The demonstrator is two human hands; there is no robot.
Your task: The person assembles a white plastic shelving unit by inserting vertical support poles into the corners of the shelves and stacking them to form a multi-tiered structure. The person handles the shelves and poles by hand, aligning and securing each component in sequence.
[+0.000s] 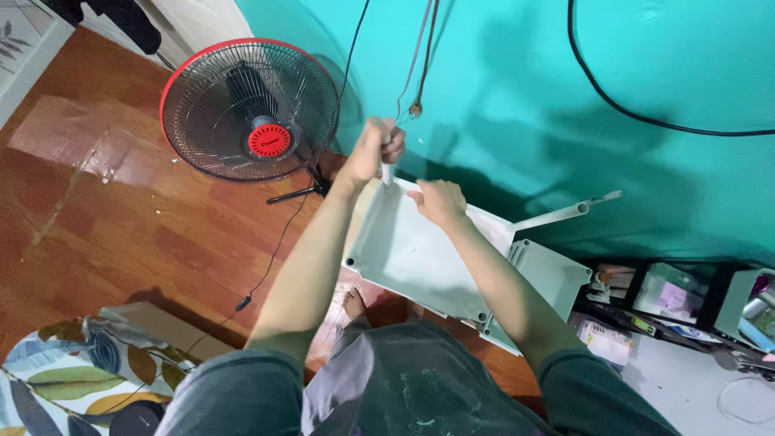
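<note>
I see the left hand (374, 149) fisted around a white tool (387, 173) at the grey lid (404, 250) corner. Right hand (438, 202), fingers curled, steadies the lid's edge. Lid off the box (542, 278); fastening looks unfinished.

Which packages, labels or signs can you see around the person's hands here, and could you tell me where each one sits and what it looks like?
Fan badge: round red disc at the centre of the fan's grille, upper left of the left hand.
White packet: flat and rectangular with dark print, on the floor right of the grey box lid, lower right of the right hand.
Labelled clear containers: in dark trays at the right edge, pale and pinkish labels.
</note>
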